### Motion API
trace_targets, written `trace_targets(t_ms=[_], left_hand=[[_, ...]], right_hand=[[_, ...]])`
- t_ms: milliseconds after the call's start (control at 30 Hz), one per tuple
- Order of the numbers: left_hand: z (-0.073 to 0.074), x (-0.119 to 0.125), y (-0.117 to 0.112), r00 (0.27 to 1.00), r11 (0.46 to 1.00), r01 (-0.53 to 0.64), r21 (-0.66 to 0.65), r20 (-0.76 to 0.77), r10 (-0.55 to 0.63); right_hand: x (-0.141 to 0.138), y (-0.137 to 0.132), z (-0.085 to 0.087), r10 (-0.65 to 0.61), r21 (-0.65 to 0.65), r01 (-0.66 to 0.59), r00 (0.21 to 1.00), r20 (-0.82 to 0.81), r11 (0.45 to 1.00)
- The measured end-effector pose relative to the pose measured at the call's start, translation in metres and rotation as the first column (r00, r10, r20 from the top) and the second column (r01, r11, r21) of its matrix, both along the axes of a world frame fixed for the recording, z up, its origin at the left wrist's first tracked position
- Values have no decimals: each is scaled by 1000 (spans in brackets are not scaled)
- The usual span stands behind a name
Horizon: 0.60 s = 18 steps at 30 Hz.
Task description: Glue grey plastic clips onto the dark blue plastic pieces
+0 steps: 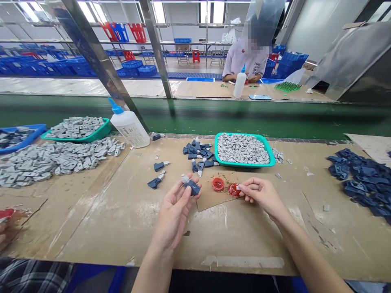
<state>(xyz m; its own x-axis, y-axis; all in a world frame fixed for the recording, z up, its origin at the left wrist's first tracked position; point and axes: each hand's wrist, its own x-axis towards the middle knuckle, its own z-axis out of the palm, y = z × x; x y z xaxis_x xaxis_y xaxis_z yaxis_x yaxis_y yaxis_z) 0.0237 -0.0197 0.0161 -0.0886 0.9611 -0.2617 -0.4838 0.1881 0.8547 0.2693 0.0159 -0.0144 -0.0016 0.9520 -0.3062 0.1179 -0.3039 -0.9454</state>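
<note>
My left hand (pixel 177 203) pinches a dark blue plastic part (pixel 192 187) with a light grey piece at its upper end. My right hand (pixel 259 193) is closed on a small light grey piece (pixel 239 187), held over the right-hand red cap (pixel 233 189). Another red cap (pixel 218 184) stands to its left, and both hold a wet-looking substance. They rest on a stained cardboard piece (pixel 210 199). Beyond my hands lie a heap of dark blue parts with grey tips (pixel 198 152) and a teal tray (pixel 269 162) full of small grey pieces.
A white bottle (pixel 131 128) with a blue nozzle leans at the left-hand post. Grey parts (pixel 61 160) are heaped at the left, dark blue parts (pixel 363 183) at the right. A green belt (pixel 195 116) runs behind. Across it sits a co-worker (pixel 244 61). Another person's hand shows at the left edge.
</note>
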Motion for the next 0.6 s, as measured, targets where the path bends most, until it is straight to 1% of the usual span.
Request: trace_targets(t_ms=[167,367,467,600], left_hand=[[-3,3,-2,1000,1000,22,3,9,-22],[-5,10,-2,1000,1000,0,5,3,0],[-8,18,-2,999,1000,6,27,-41,-5],[-10,36,-2,992,996,40,83,-123,-29]], right_hand=[[-1,2,-4,-1,-27,1,1000,-3,1000],[-2,4,-6,-7,-38,7,1000,-17,999],[1,1,0,-24,-11,23,999,-41,1000],[6,-10,17,-35,37,40,992,-118,999]])
